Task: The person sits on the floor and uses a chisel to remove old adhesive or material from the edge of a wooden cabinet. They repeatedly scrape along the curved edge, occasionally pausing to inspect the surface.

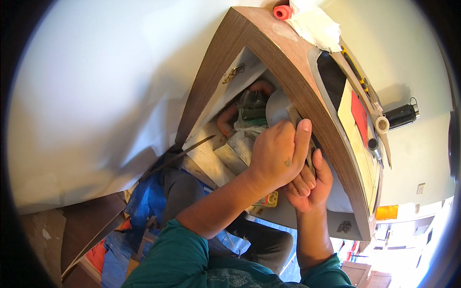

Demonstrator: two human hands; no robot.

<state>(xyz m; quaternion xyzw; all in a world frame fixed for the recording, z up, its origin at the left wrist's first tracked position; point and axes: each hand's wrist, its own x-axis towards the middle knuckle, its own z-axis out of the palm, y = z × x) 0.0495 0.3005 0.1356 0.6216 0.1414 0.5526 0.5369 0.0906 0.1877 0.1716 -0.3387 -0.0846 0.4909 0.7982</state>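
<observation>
My left hand (277,152) is closed, thumb up, against the front edge of a wood-veneered cabinet (297,86). It grips a thin brown strip (294,115), which looks like wood and shows above the fist and again between my hands. Just below and to the right, my right hand (314,185) has its fingers curled and its thumb raised at the strip's lower end. Much of the strip is hidden by my fingers. Behind my hands the cabinet is open, with box-like pieces (235,151) and a bent brownish tube (225,120) inside.
On the cabinet top lie a white crumpled bag (314,29), a red roll (282,12), a yellow-black cutter (354,69), red sheet (359,115), tape roll (382,125) and black flask (402,116). A dark narrow strip (185,152) slants at left. Blue sheeting (146,201) covers the floor.
</observation>
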